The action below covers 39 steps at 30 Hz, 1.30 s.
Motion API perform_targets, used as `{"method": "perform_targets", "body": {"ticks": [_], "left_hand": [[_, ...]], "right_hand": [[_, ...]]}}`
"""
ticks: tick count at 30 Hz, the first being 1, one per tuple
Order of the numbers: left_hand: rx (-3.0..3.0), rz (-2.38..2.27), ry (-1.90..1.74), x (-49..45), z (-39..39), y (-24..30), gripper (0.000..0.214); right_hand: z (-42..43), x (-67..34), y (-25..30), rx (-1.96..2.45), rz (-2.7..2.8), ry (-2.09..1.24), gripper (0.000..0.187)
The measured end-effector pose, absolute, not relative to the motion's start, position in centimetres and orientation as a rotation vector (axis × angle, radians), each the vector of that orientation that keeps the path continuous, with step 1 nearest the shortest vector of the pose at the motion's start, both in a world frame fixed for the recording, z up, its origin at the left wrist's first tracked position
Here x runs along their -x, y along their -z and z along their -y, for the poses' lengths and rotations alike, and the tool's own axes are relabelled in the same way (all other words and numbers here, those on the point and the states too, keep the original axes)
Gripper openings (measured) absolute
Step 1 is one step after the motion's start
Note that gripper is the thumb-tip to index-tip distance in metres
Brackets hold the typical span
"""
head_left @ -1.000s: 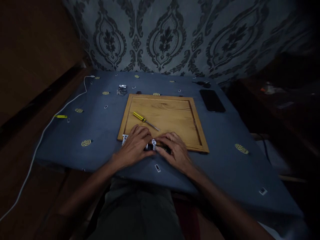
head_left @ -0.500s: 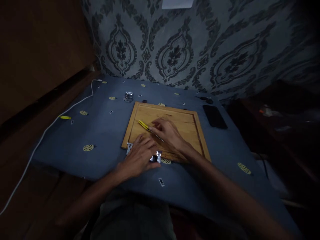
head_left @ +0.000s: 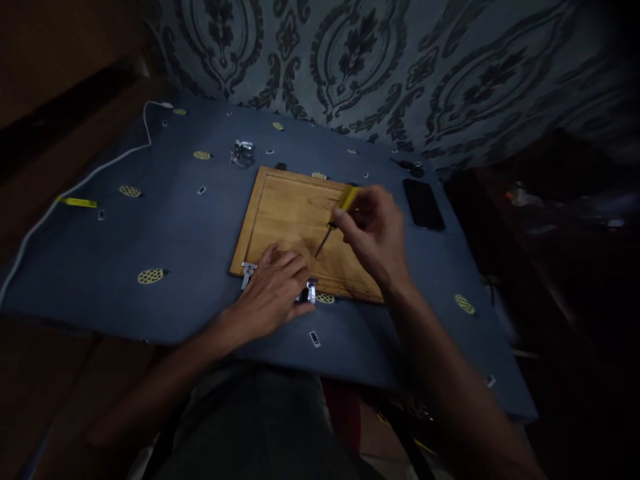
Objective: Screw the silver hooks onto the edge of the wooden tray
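A wooden panel (head_left: pixel 295 210) with a raised frame lies flat on the table. My left hand (head_left: pixel 273 287) is curled over its near edge, fingers on the wood and thumb below. Under that hand sits a shiny metal hinge (head_left: pixel 311 291); its middle is hidden by my palm. Another bright metal piece (head_left: pixel 248 272) shows at the panel's near left corner, beside my fingers. In my right hand (head_left: pixel 377 227) is a screwdriver (head_left: pixel 347 198) with a yellow handle, gripped between thumb and fingers. Its shaft slants down to the left, the tip over the panel near my left hand.
A small heap of metal hardware (head_left: pixel 243 153) lies behind the panel on the left. At far left are a yellow strip-like object (head_left: pixel 77 202) and a white cable (head_left: pixel 107 170). A dark phone (head_left: pixel 424 204) and what look like keys (head_left: pixel 411 167) lie to the right.
My right hand has lifted the screwdriver and turned it from lying low to upright-slanted, tip down. My left hand stays at the panel's edge. The whole view has tilted downward.
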<state>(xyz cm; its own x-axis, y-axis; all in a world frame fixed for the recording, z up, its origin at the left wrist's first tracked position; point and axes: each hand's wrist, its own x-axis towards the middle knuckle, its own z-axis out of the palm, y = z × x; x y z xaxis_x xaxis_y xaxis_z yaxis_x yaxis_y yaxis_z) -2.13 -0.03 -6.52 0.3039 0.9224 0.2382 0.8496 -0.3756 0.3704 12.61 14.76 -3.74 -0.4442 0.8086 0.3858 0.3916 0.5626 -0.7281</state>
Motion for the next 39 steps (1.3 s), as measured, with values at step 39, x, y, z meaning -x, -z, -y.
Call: {"method": "perform_targets", "body": {"ticks": [39], "left_hand": [[-2.401,-1.680,-0.638,2.0,0.2,6.0,0.045]], "right_hand": [[-7.7,-16.4,5.7,0.536,1.703,-0.653,0.034]]}}
